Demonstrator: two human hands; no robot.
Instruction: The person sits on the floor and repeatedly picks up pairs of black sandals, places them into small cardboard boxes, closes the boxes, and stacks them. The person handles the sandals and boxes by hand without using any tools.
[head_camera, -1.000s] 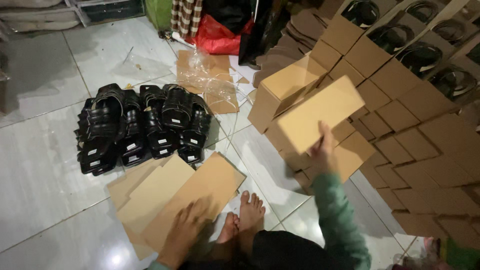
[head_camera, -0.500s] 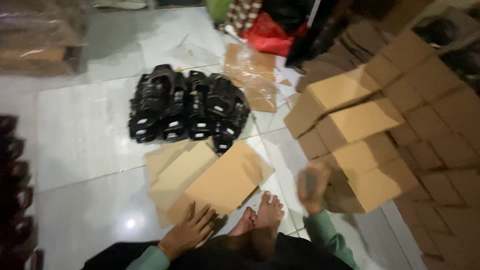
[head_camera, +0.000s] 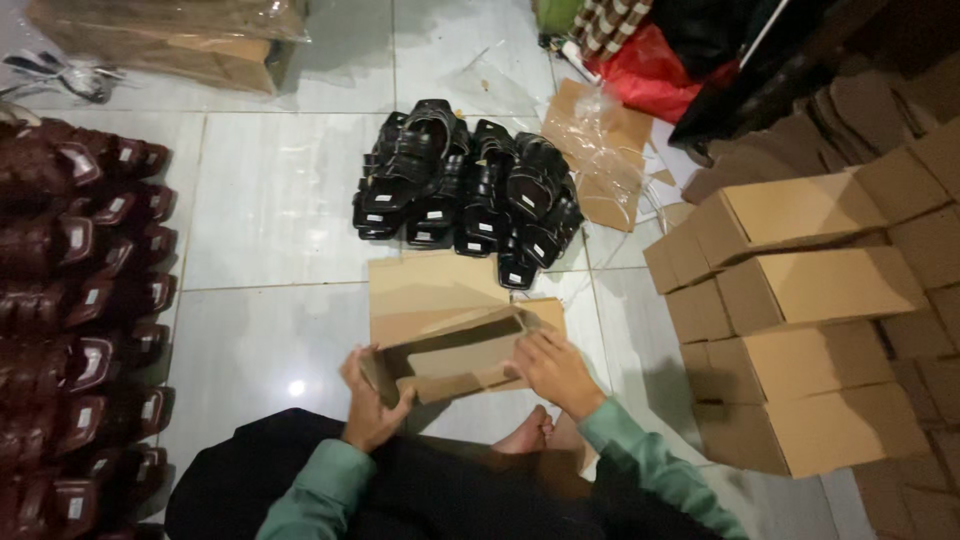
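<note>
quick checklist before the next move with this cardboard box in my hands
1. Left hand grips the near end of the cardboard box: ok.
2. Right hand holds the far end: ok.
3. Box fully squared up: not ok, it sits skewed.
4. Bottom flaps closed: cannot tell.
5. Black sandals lying apart from the box: ok.
6. Flat cardboard sheets under the box on the floor: ok.

Brown sandals (head_camera: 70, 300) cut off at left edge; stacked boxes (head_camera: 800, 330) at right.
</note>
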